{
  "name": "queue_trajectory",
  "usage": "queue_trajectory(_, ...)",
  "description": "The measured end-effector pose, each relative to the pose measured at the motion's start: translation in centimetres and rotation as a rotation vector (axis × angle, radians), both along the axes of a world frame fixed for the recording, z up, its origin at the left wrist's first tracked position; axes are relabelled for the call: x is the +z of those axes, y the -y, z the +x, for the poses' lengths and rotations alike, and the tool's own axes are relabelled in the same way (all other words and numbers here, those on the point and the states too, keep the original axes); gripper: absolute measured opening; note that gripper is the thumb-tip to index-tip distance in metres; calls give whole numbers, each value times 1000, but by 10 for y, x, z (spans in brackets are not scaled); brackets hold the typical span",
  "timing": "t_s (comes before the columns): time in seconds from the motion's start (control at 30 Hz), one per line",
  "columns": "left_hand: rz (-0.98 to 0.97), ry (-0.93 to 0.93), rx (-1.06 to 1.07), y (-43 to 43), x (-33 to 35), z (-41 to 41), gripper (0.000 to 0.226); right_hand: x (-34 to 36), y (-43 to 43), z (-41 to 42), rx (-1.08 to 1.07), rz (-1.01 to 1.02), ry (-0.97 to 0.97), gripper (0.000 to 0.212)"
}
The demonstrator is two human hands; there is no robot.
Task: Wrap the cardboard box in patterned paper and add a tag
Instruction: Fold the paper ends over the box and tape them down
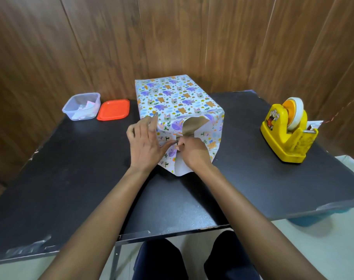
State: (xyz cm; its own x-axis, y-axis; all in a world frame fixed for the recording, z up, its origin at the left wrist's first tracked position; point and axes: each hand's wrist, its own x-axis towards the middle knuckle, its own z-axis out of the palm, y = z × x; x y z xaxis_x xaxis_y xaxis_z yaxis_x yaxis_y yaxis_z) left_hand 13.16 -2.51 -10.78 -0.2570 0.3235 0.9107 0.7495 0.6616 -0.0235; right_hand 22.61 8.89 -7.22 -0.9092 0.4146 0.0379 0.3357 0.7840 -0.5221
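Plainly, both hands are at the near end of the parcel; the left hand (145, 144) lies open with fairly straight fingers, pressing the left flap of the patterned paper (178, 98) against that end, its forefinger reaching up to the top near edge; the right hand (194, 153) has its fingers curled and pinches a fold of the paper at about the middle of the end face, just beside the left thumb. Above the pinch a patch of bare cardboard box (194, 126) shows, so this end is not yet closed; the top looks covered.

The paper seems thin, light and rather smooth; it should crease readily, spring back if let go, and tear if dragged hard over a corner; best held at the flap edges close to the fold lines. The box looks stiff enough to press against, yet probably light enough to slide on the desk (71, 178) under a firm push.

It stands at mid desk, its length running away from the person; a white tongue of paper trails from its near foot. A yellow tape dispenser (287, 136) sits well apart to the right; far left, a clear tub (81, 107) holding pale slips, with an orange lid (113, 110) just beside it.
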Motion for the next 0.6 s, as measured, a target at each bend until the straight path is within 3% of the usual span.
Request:
queue_trajectory(0.17, 0, 6, -7, 0, -1, -1, 81, -8, 0, 4, -20, -44, -93, 21)
queue_trajectory(0.4, 6, 23, -12, 0, -1, -2, 80, 4, 7, -5, -57, 77, 12, 26)
queue_trajectory(0.6, 0, 15, -20, 1, -1, -3, 77, -2, 8, -11, -128, 37, -17, 24)
